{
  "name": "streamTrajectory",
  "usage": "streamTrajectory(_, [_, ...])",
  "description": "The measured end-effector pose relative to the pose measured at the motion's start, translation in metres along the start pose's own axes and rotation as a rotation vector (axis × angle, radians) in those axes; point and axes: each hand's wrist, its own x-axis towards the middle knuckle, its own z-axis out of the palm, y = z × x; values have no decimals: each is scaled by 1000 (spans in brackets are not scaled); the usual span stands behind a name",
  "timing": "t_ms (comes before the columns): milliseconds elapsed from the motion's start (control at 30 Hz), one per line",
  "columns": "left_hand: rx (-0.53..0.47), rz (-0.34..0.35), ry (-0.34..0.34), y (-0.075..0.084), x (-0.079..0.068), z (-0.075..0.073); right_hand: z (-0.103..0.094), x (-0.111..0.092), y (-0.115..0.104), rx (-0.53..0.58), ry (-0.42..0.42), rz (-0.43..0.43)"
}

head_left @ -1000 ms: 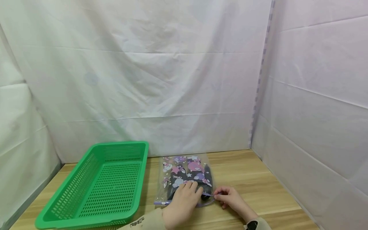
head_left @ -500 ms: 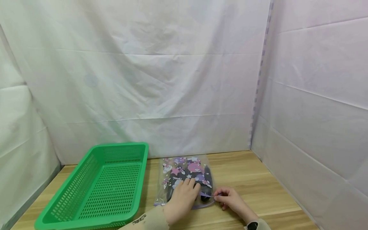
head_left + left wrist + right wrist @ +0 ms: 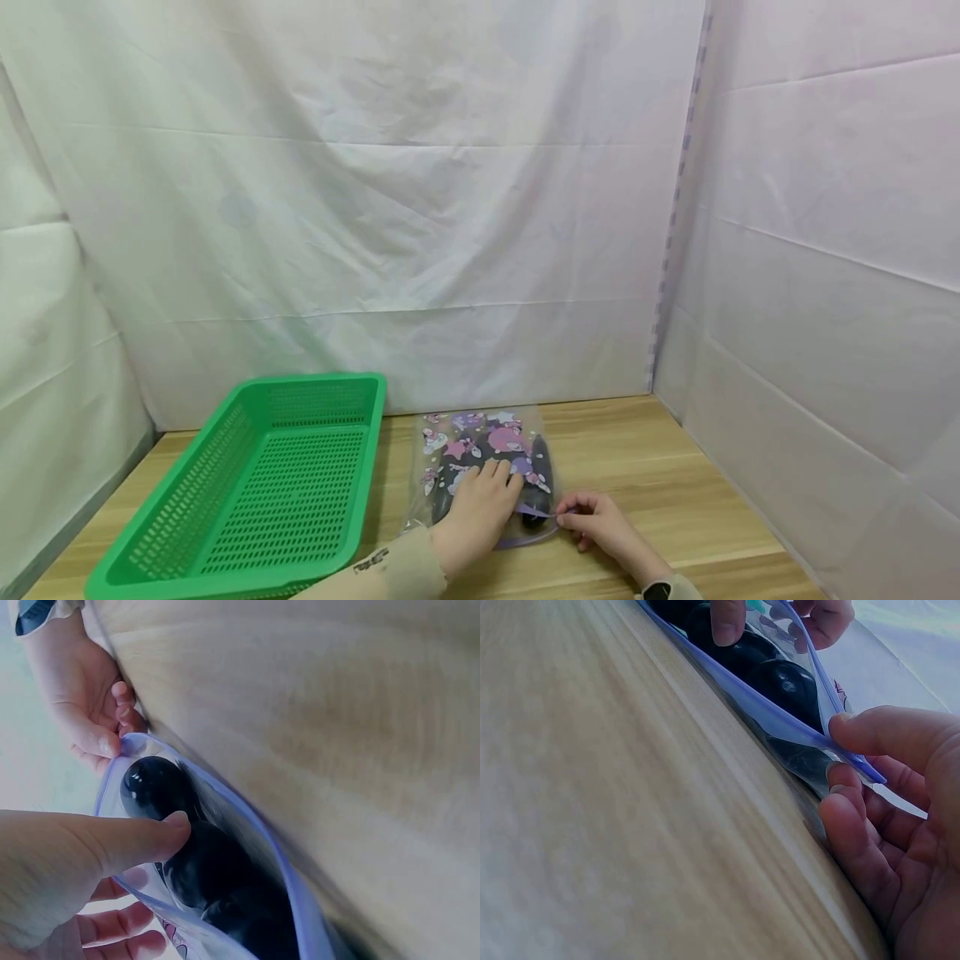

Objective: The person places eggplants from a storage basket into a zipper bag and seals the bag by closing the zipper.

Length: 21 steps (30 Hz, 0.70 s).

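Observation:
A clear zip bag with pink, purple and white cartoon prints and a purple zip edge lies on the table. Inside are several glossy black, long, round-ended things; their kind does not show. My left hand lies over the bag's near part. In the left wrist view its thumb reaches into the parted mouth, the tip at a black thing, while the other fingers stay outside the printed film. At the mouth's right corner, my right hand pinches the purple zip edge between thumb and fingers.
A green perforated plastic basket stands left of the bag on the wood-grain table. White cloth hangs behind the table and along both sides.
My left hand has shifted slightly away from me over the bag, and its fingers reach a little farther up the print. The right hand keeps its pinch at the corner.

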Motion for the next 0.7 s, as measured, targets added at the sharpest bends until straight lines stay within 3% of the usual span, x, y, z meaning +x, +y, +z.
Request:
streamTrajectory(267, [25, -53, -108, 3, 3, 2, 0, 1, 1, -4, -1, -2])
streamTrajectory(433, [12, -64, -51, 1, -4, -10, 1, 1, -2, 4, -3, 1])
streamTrajectory(700, [51, -11, 22, -12, -24, -36, 4, -7, -21, 13, -3, 19])
